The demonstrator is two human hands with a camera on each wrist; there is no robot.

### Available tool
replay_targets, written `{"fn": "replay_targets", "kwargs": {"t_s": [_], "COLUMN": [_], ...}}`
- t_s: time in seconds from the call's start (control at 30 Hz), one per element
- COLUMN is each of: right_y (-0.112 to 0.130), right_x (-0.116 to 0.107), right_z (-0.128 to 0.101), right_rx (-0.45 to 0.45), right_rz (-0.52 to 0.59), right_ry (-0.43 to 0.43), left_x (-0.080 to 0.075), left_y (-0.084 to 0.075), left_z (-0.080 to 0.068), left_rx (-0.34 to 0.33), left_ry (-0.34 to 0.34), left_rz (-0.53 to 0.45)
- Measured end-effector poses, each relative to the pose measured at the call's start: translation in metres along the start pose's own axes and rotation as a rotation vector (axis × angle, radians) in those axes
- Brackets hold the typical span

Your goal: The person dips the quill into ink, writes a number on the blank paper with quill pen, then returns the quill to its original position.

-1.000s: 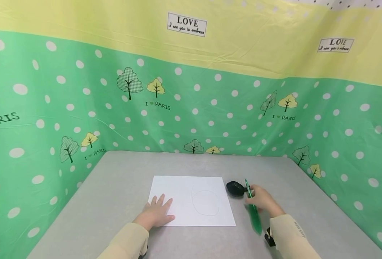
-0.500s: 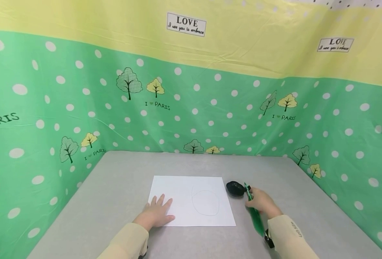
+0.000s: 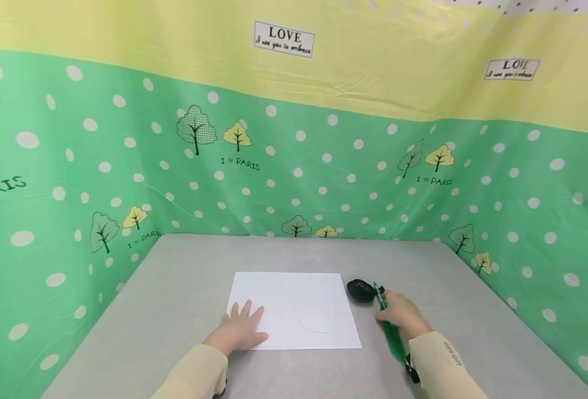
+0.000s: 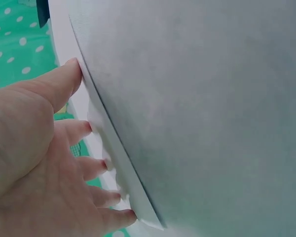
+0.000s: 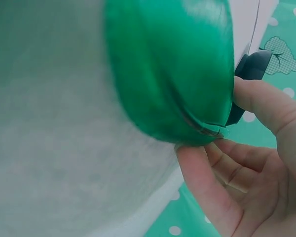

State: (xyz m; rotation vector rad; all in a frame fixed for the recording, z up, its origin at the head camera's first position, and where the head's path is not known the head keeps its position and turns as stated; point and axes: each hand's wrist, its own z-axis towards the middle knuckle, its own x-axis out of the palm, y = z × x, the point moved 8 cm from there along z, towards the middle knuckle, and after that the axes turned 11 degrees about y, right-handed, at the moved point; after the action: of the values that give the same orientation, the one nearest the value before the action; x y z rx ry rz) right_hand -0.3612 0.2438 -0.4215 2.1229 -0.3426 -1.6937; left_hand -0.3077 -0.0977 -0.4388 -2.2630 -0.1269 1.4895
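Observation:
A sheet of white paper lies on the grey table, with a thin loop and a short curved line drawn on its right half. My left hand rests flat on its lower left part, fingers spread; in the left wrist view the fingertips touch the sheet near its edge. To the right of the paper, my right hand pinches a green pen with a broad leaf-like tail. The pen's tip points away from me, beside a black rounded object. In the right wrist view the green tail hides part of the pen.
A grey table stretches around the paper. Green and yellow patterned cloth hangs at the back and both sides. A black band shows at the right cuff.
My right hand has shifted slightly with the pen, whose tip has come a little nearer to me and left beside the black object. The left hand stays on the paper.

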Motion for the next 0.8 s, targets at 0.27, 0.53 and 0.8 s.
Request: {"fn": "replay_targets", "kwargs": {"t_s": [0.27,0.53,0.8], "right_y": [0.004,0.021,0.049], "right_x": [0.001,-0.012,-0.027], "right_z": [-0.001,0.007,0.016], "right_rx": [0.016,-0.007,-0.054], "right_rz": [-0.015,-0.105,-0.096], "right_ry": [-0.004,-0.035,-0.058], "left_x": [-0.003,-0.023,-0.046], "left_y": [0.000,-0.002,-0.011], "left_z": [0.002,0.005,0.014], "left_rx": [-0.022,-0.020,-0.020], "left_ry": [0.003,-0.014,-0.024], "left_rz": [-0.008,0.016,0.074]}}
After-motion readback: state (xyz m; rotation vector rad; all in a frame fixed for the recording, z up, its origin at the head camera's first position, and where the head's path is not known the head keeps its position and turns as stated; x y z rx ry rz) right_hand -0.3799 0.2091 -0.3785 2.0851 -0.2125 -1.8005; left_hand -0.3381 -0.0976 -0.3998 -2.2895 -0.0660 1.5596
